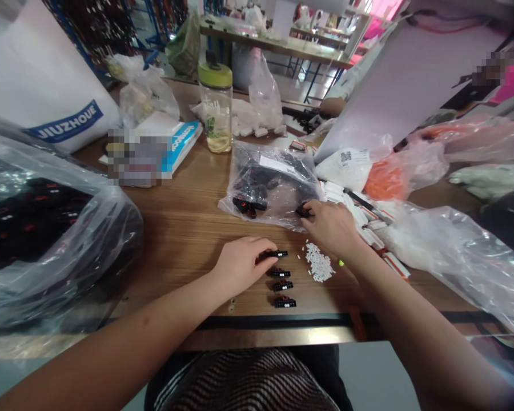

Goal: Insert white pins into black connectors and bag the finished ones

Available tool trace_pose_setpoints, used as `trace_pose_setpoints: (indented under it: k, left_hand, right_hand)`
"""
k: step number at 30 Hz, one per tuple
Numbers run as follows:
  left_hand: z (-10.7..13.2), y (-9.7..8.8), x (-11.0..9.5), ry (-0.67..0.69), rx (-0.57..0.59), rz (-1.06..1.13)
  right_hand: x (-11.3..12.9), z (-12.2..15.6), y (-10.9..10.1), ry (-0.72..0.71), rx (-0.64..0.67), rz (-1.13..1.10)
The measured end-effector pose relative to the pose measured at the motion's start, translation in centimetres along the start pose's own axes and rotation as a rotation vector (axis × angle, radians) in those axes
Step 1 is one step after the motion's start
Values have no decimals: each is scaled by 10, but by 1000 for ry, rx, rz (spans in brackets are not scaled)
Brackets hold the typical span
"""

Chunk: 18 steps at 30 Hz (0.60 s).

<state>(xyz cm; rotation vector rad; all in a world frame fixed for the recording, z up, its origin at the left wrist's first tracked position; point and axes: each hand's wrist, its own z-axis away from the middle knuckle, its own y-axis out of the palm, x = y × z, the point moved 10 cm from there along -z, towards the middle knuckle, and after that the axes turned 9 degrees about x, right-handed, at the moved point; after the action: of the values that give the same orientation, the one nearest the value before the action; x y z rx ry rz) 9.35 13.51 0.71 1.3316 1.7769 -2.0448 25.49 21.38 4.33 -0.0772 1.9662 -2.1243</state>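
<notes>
Striped clothing (257, 379) lies nearest. Three black connectors (282, 286) line up just nearer than the left grip (242, 260), probably for order; it pinches a fourth connector (279, 253). White pieces (319, 264) lie rightward, seemingly for easy reach. Beyond, the right grip (332, 225) holds a black part (303, 210) at the plastic bag (282, 195).

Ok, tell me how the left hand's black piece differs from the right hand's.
The left piece lines up beyond three others; the right piece is at the near right corner of the bag.
The left piece shows two white dots; none can be made out on the right piece.
Both are black and held, by the left hand and right hand respectively.
</notes>
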Motion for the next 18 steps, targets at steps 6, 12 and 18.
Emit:
trace_pose_setpoints:
  k: [6,12,18]
  left_hand:
    - [1,1,-6,46,38,21]
    - [3,-3,-9,58,33,89]
    - [3,-11,-3,70,-47,137]
  right_hand:
    - [-3,-3,15,35,47,-62]
    - [-6,-5,12,126,7,-82]
    - [1,-12,11,139,18,-149]
